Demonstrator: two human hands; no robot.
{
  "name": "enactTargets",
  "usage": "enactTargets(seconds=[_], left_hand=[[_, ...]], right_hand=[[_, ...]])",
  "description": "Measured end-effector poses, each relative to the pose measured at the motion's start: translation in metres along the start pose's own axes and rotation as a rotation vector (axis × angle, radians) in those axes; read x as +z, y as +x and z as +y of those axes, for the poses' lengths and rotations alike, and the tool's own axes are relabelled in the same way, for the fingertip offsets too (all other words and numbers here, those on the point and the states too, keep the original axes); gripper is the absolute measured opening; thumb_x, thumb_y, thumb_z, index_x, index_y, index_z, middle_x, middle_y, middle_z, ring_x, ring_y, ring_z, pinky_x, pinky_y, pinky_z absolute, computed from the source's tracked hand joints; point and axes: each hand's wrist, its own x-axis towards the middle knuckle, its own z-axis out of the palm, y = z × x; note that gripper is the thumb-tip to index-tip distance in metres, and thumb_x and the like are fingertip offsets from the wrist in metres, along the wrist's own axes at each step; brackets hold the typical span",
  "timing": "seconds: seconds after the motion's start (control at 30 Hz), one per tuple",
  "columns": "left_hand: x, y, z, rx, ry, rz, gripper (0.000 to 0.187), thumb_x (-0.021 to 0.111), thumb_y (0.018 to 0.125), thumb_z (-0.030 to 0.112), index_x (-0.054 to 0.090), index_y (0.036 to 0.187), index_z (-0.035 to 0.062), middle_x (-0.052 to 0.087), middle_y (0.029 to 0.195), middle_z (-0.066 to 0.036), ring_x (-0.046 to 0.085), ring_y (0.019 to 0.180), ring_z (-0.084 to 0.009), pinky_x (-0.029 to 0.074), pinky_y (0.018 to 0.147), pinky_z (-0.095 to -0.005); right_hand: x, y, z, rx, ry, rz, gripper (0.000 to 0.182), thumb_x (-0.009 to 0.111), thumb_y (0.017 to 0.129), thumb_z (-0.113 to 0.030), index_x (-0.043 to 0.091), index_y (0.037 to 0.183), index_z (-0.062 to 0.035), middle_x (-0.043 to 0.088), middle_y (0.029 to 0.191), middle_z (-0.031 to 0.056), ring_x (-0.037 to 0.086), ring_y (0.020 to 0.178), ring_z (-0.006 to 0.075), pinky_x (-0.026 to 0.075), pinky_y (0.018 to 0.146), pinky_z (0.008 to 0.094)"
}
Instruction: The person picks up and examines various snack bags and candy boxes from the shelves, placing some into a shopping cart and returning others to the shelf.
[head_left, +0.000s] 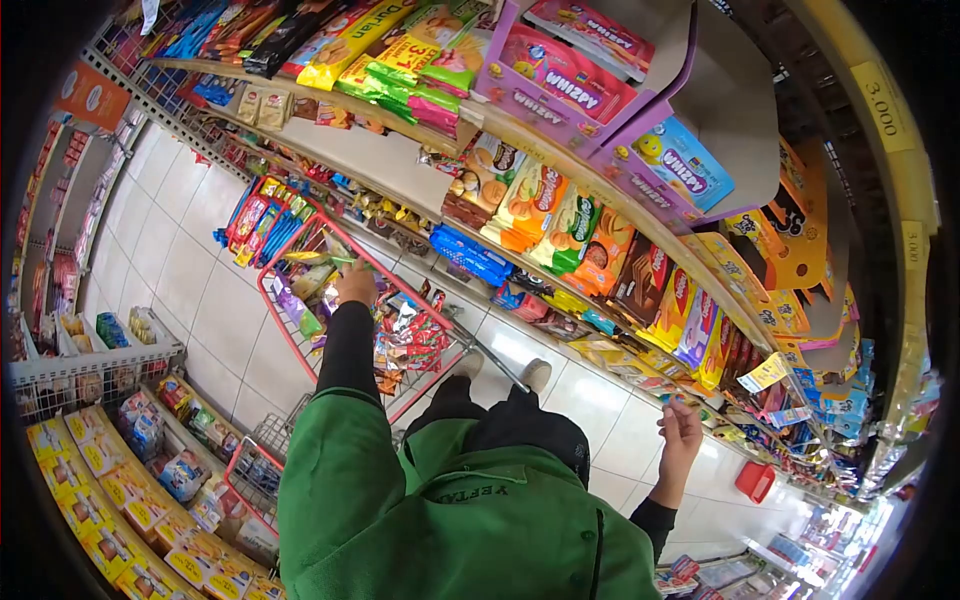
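My left hand (pixel 355 285) reaches over a red-rimmed wire cart (pixel 275 300), its fingers closed around what looks like a small green packet (pixel 342 257), mostly hidden by the hand. Inside the cart lie red snack packets (pixel 410 335) and a purple packet (pixel 295 310). Colourful packets (pixel 262 220) are piled just beyond the cart's far end. On the other side, my right hand (pixel 681 432) is raised beside the lower shelf, with fingers curled and tips together. Anything between those fingertips is too small to make out.
Shelves of biscuit packets (pixel 540 205) and pink Whizpy boxes (pixel 560 75) run along the right. A red tub (pixel 755 482) stands on the tiled floor (pixel 610 435). Yellow cartons (pixel 100 520) and a wire basket (pixel 250 480) are at lower left.
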Motion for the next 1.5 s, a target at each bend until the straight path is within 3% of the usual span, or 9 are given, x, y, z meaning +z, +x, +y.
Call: enactTargets(seconds=[0.27, 0.37, 0.63, 0.97, 1.07, 1.17, 1.27, 1.37, 1.5], left_hand=[[0.037, -0.016, -0.002, 0.08, 0.115, 0.059, 0.033, 0.051, 0.07, 0.023, 0.054, 0.1, 0.0103, 0.037, 0.117, -0.006, 0.033, 0.109, -0.0335, 0.036, 0.083, -0.0456], [0.027, -0.036, -0.004, 0.016, -0.079, -0.001, 0.032, 0.049, 0.074, 0.024, 0.055, 0.101, 0.0084, 0.037, 0.119, -0.004, 0.033, 0.11, -0.0299, 0.032, 0.087, -0.0454], [0.029, -0.078, -0.056, 0.062, -1.043, 0.526, 0.035, 0.048, 0.075, 0.011, 0.048, 0.106, -0.0052, 0.042, 0.113, -0.016, 0.04, 0.106, -0.028, 0.033, 0.088, -0.0303], [-0.166, -0.198, -0.014, 0.696, -1.133, 0.285, 0.036, 0.05, 0.076, 0.008, 0.047, 0.11, -0.003, 0.04, 0.117, -0.01, 0.034, 0.111, -0.0217, 0.025, 0.093, -0.0291], [-0.194, -0.227, 0.013, 1.018, -1.187, 0.188, 0.039, 0.052, 0.075, 0.011, 0.046, 0.111, -0.0018, 0.039, 0.117, -0.015, 0.036, 0.109, -0.0248, 0.029, 0.091, -0.0339], [-0.209, -0.247, 0.046, 1.366, -1.27, -0.008, 0.048, 0.057, 0.069, 0.019, 0.047, 0.112, -0.0005, 0.038, 0.118, -0.017, 0.035, 0.11, -0.0262, 0.029, 0.091, -0.0365], [-0.212, -0.262, 0.072, 1.558, -1.258, -0.219, 0.055, 0.06, 0.064, 0.021, 0.045, 0.112, -0.004, 0.038, 0.118, -0.02, 0.035, 0.111, -0.0293, 0.025, 0.093, -0.0373], [-0.211, -0.263, 0.085, 1.578, -1.247, -0.354, 0.049, 0.059, 0.066, 0.023, 0.05, 0.106, -0.0036, 0.04, 0.115, -0.02, 0.037, 0.109, -0.0288, 0.026, 0.092, -0.0373], [-0.203, -0.26, 0.103, 1.399, -1.594, -0.286, 0.051, 0.056, 0.071, 0.032, 0.045, 0.108, -0.0021, 0.043, 0.109, -0.016, 0.043, 0.102, -0.0255, 0.03, 0.089, -0.0342]], right_hand=[[0.006, -0.002, 0.006, 0.023, 0.043, -0.018, 0.016, 0.057, 0.075, -0.012, 0.054, 0.088, -0.0029, 0.056, 0.073, 0.0012, 0.05, 0.06, 0.0072, 0.038, 0.051, 0.0183], [0.01, -0.002, 0.002, 0.022, 0.061, -0.046, 0.015, 0.057, 0.076, -0.013, 0.054, 0.087, -0.0035, 0.055, 0.074, 0.0006, 0.049, 0.06, 0.0068, 0.037, 0.052, 0.0181], [0.03, 0.008, 0.001, -0.035, 0.142, -0.169, 0.014, 0.056, 0.076, -0.01, 0.053, 0.087, -0.0029, 0.055, 0.075, 0.0006, 0.049, 0.061, 0.0063, 0.038, 0.053, 0.0183], [0.094, 0.006, -0.037, -0.177, 0.314, -0.569, 0.018, 0.055, 0.078, -0.012, 0.054, 0.091, -0.0012, 0.056, 0.08, 0.0028, 0.051, 0.068, 0.0078, 0.041, 0.061, 0.0201], [0.107, 0.002, -0.049, 0.037, 0.415, -0.806, 0.027, 0.052, 0.081, -0.022, 0.05, 0.101, -0.0045, 0.057, 0.088, 0.0063, 0.053, 0.075, 0.0114, 0.042, 0.063, 0.0231], [0.112, -0.001, -0.061, 0.422, 0.962, -1.191, 0.039, 0.051, 0.081, -0.026, 0.041, 0.113, -0.0061, 0.053, 0.1, 0.0091, 0.053, 0.085, 0.0157, 0.043, 0.069, 0.0261], [0.11, -0.01, -0.075, 0.55, 1.318, -1.145, 0.049, 0.052, 0.08, -0.024, 0.032, 0.12, -0.004, 0.048, 0.109, 0.0108, 0.05, 0.097, 0.0194, 0.042, 0.078, 0.0305], [0.102, -0.011, -0.076, 0.133, 1.096, -0.948, 0.051, 0.053, 0.078, -0.023, 0.033, 0.118, 0.0019, 0.046, 0.112, 0.0137, 0.046, 0.103, 0.0244, 0.038, 0.086, 0.0382], [0.081, -0.01, -0.079, 0.046, 1.121, -0.757, 0.038, 0.055, 0.077, -0.009, 0.042, 0.111, -0.0005, 0.052, 0.105, 0.0101, 0.052, 0.094, 0.0176, 0.041, 0.082, 0.0315]])
